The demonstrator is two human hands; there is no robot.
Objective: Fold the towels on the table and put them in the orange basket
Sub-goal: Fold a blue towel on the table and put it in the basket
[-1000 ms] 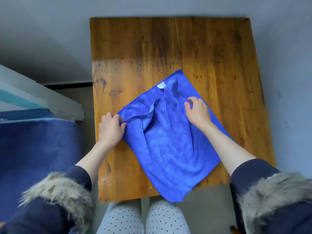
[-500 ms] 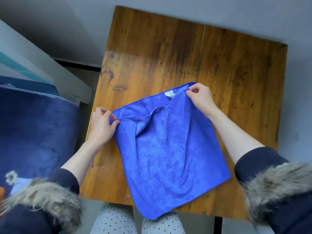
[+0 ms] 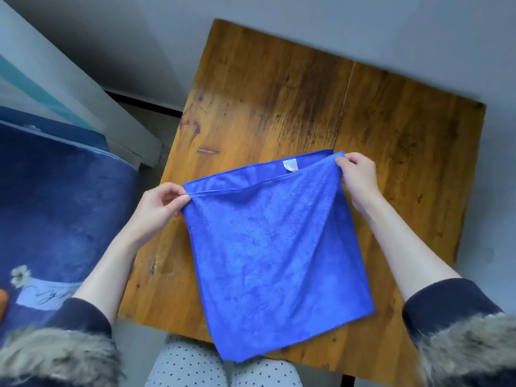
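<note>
Blue towel (image 3: 273, 255) lies on counter (image 3: 279, 93), long axis far-to-near, near corner overhanging edge. My left hand (image 3: 159, 208) pinches far-left corner, right hand (image 3: 357, 180) pinches far-right corner. Both equally near; fold goes toward me, I judge.

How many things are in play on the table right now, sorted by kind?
Blue towel: 1
Table: 1
Hands on the towel: 2, left hand and right hand, each pinching a far corner
Orange basket: 0 clearly in view
Total: 4
</note>
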